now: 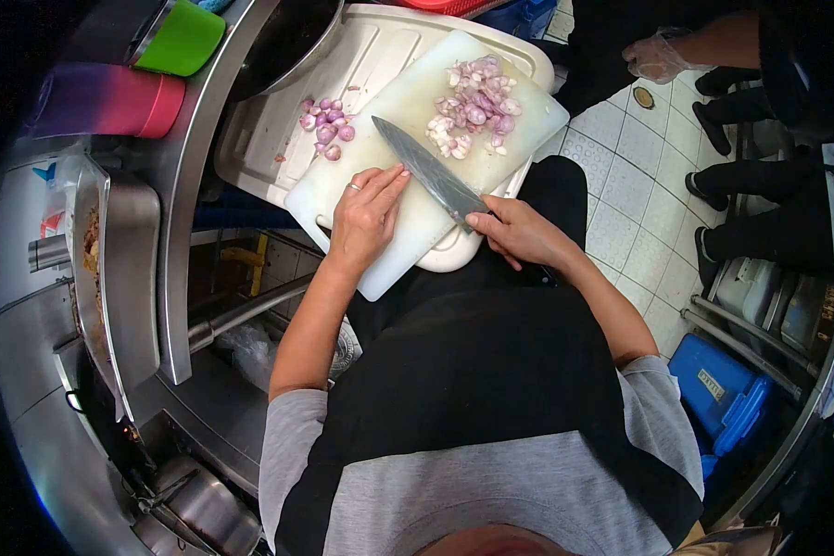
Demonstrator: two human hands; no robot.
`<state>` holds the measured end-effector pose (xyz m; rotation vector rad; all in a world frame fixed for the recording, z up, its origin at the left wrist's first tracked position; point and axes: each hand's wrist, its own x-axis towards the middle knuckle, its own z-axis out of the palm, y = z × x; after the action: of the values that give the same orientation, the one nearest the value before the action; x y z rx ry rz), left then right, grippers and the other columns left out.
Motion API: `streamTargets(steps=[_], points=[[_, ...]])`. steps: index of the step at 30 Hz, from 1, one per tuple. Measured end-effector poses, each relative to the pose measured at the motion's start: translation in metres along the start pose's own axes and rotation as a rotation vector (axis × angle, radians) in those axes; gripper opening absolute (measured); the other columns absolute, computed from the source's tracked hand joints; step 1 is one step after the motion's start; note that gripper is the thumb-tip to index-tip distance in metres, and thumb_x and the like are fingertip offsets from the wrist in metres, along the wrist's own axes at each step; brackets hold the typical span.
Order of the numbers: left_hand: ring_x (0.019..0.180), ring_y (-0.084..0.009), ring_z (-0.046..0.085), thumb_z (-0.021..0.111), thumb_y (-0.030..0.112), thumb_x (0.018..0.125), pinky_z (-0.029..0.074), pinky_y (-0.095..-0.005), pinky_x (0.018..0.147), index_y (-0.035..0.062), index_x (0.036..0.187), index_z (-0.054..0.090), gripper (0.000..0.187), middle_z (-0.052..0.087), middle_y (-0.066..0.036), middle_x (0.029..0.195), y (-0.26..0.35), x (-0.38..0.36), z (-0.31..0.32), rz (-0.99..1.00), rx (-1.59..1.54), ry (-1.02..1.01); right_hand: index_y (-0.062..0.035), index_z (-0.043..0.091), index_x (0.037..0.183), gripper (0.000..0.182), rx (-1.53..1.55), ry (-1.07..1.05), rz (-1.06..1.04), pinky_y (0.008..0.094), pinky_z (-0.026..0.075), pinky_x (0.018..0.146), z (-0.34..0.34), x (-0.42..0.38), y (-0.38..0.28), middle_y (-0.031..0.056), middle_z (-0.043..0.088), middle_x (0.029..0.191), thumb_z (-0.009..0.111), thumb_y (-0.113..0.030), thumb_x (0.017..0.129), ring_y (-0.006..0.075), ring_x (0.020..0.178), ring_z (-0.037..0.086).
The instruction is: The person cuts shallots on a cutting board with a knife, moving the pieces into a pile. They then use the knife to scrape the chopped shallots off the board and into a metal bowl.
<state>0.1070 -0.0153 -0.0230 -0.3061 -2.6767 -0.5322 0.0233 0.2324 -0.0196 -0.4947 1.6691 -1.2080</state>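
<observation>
In the head view my right hand (517,233) grips a kitchen knife (426,173) by its handle. Its broad blade points up and left, low over the white cutting board (347,218). Beside the blade, the fingers of my left hand (366,221) are pressed together, with their tips at the board; whatever is under them is hidden. Peeled and cut shallots (477,107) lie heaped on the board's far right part. Several whole purplish shallots (326,125) sit in a loose group on the lid beyond the board's left edge.
The board rests on a cream plastic lid (371,37). A dark wok (287,46) and a steel counter edge (181,185) stand to the left, with a pink-purple cup (111,102). To the right are a co-worker's gloved hand (656,57) and a blue box (713,385).
</observation>
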Motion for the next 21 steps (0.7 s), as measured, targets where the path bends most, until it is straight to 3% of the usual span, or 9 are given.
streamTargets(steps=[14, 18, 20, 21], points=[[0.1, -0.0304, 0.063, 0.07, -0.008, 0.071, 0.053, -0.037, 0.086, 0.0004, 0.112, 0.07, 0.042, 0.07, -0.011, 0.114, 0.001, 0.0, -0.001, 0.0, -0.009, 0.0, 0.0026, 0.053, 0.1, 0.036, -0.223, 0.064, 0.025, 0.0388, 0.049, 0.05, 0.002, -0.012, -0.022, 0.0153, 0.059, 0.066, 0.049, -0.032, 0.103, 0.0224, 0.044, 0.058], [0.102, -0.031, 0.062, 0.07, -0.007, 0.071, 0.053, -0.0374, 0.086, 0.0004, 0.112, 0.07, 0.042, 0.069, -0.011, 0.113, 0.002, 0.001, -0.002, 0.013, 0.009, 0.002, 0.0008, 0.052, 0.098, 0.034, -0.296, 0.08, 0.043, 0.036, 0.044, 0.045, 0.003, -0.017, -0.028, 0.0106, 0.053, 0.062, 0.047, -0.032, 0.105, 0.0178, 0.043, 0.053], [0.102, -0.0313, 0.062, 0.07, -0.007, 0.071, 0.053, -0.0377, 0.086, 0.0004, 0.112, 0.07, 0.041, 0.069, -0.011, 0.113, 0.002, 0.001, -0.002, 0.018, 0.012, 0.005, 0.0015, 0.051, 0.099, 0.036, -0.436, 0.116, -0.048, 0.0454, 0.049, 0.057, 0.002, -0.02, -0.028, 0.0209, 0.061, 0.07, 0.048, -0.034, 0.104, 0.0329, 0.054, 0.061], [0.102, -0.0315, 0.061, 0.07, -0.008, 0.071, 0.053, -0.038, 0.087, 0.0005, 0.112, 0.07, 0.041, 0.068, -0.011, 0.113, 0.003, 0.001, -0.004, 0.016, 0.015, 0.0, 0.0015, 0.051, 0.099, 0.036, -0.437, 0.115, -0.048, 0.0454, 0.049, 0.057, 0.002, -0.02, -0.023, 0.0209, 0.061, 0.07, 0.048, -0.034, 0.104, 0.0329, 0.054, 0.061]])
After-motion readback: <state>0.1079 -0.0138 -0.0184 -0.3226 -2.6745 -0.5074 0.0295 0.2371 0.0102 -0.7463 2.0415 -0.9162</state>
